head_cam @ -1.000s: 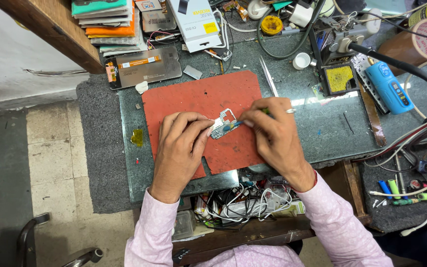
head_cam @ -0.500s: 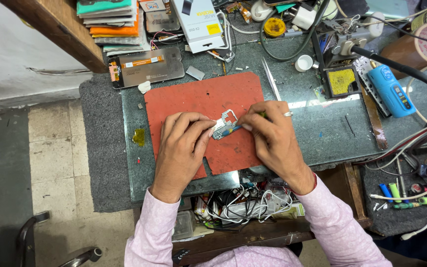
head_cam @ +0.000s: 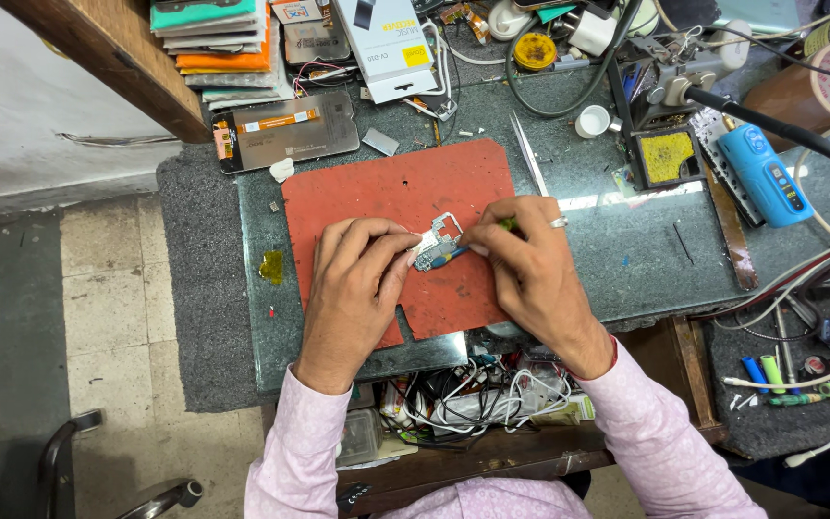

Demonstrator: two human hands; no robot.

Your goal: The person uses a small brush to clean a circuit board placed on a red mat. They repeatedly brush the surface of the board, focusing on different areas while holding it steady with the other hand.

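Barely shifted since the earlier frames: both hands in the same pose over the red work mat [head_cam: 391, 207], small circuit board [head_cam: 442, 238] at the same spot near the mat's centre. Suggests steady, fine work on the board rather than a change of step. Left hand [head_cam: 355, 279] pinning the board's left edge, fingers [head_cam: 405, 252] curled against it. Right hand [head_cam: 528, 261] pinched on a thin tool with a green handle [head_cam: 507, 224], tip at the board's lower edge. Tool tip and contact point too small to resolve; board's underside hidden. Tweezers [head_cam: 528, 154] lying on the glass-topped desk [head_cam: 626, 250] just above the right hand. Right side of the desk cut off at the frame edge.
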